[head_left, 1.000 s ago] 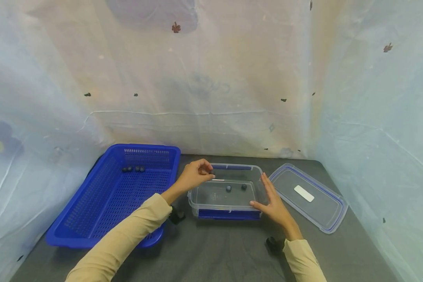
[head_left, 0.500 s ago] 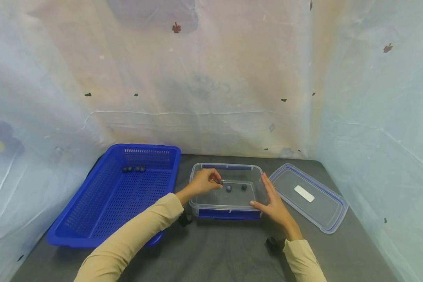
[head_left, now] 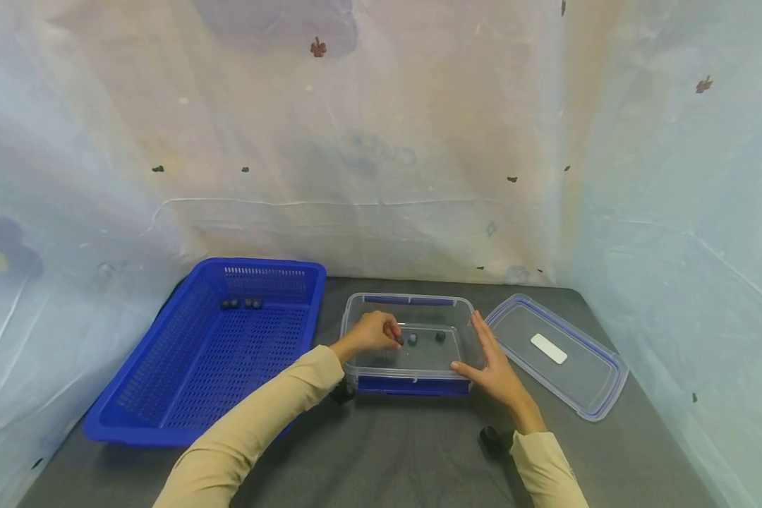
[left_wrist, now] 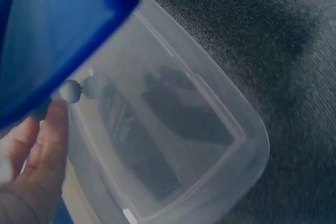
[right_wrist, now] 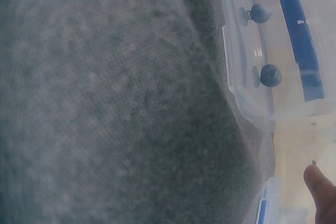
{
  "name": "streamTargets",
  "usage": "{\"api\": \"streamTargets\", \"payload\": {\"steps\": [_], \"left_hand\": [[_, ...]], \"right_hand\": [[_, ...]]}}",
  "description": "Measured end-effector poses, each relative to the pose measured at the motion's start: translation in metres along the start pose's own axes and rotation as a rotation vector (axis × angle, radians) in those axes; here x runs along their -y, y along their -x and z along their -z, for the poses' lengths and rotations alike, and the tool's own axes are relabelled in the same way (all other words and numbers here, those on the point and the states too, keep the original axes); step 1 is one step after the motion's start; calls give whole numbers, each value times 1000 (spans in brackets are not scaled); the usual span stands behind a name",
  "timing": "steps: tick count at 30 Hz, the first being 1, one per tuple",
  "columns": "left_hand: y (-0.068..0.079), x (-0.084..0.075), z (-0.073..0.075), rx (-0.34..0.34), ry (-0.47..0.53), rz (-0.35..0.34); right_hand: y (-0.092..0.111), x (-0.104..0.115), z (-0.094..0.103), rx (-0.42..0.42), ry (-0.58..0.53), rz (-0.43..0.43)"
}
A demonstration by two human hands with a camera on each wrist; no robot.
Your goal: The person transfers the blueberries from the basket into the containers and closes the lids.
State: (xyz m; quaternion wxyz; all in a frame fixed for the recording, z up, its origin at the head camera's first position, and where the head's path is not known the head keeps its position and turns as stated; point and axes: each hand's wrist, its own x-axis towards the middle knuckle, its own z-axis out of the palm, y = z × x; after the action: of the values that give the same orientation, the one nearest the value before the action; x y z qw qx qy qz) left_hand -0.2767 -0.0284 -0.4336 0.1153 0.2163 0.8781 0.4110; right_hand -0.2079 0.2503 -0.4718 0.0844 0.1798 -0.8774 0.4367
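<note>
In the head view my left hand (head_left: 375, 331) reaches down inside a clear plastic container (head_left: 394, 372) with blue clips. Its thumb and fingers pinch a small dark blueberry (head_left: 400, 340) low over the container floor. Two other blueberries lie on that floor, a paler blueberry (head_left: 413, 339) beside the fingertips and a darker blueberry (head_left: 441, 336) farther right. My right hand (head_left: 498, 374) rests against the container's right end, fingers straight along the wall and thumb on the front rim. The left wrist view shows my left fingers (left_wrist: 55, 124) near a blueberry (left_wrist: 71, 92).
A blue perforated basket (head_left: 222, 374) stands at the left, with several blueberries (head_left: 252, 303) near its back. The container's clear lid (head_left: 584, 367), bearing a white label, lies at the right. Dark cloth (head_left: 413, 451) covers the table, and patterned sheeting (head_left: 381, 141) hangs behind.
My left hand has moved right and down into the container with the blueberry, from the left rim to beside the paler one. My right hand stays in place.
</note>
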Motion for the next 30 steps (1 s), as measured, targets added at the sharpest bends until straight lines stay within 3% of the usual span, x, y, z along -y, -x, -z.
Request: {"api": "streamTargets", "payload": {"steps": [6, 20, 24, 30], "left_hand": [[-1, 9, -8, -1, -35, 70], [-5, 8, -13, -17, -152, 186], [-4, 7, -13, -27, -130, 194], [-2, 7, -8, -41, -65, 129]], "right_hand": [[0, -1, -2, -1, 13, 7], [0, -2, -1, -7, 0, 15], [0, -2, -1, -8, -1, 17], [1, -1, 0, -6, 3, 16]]}}
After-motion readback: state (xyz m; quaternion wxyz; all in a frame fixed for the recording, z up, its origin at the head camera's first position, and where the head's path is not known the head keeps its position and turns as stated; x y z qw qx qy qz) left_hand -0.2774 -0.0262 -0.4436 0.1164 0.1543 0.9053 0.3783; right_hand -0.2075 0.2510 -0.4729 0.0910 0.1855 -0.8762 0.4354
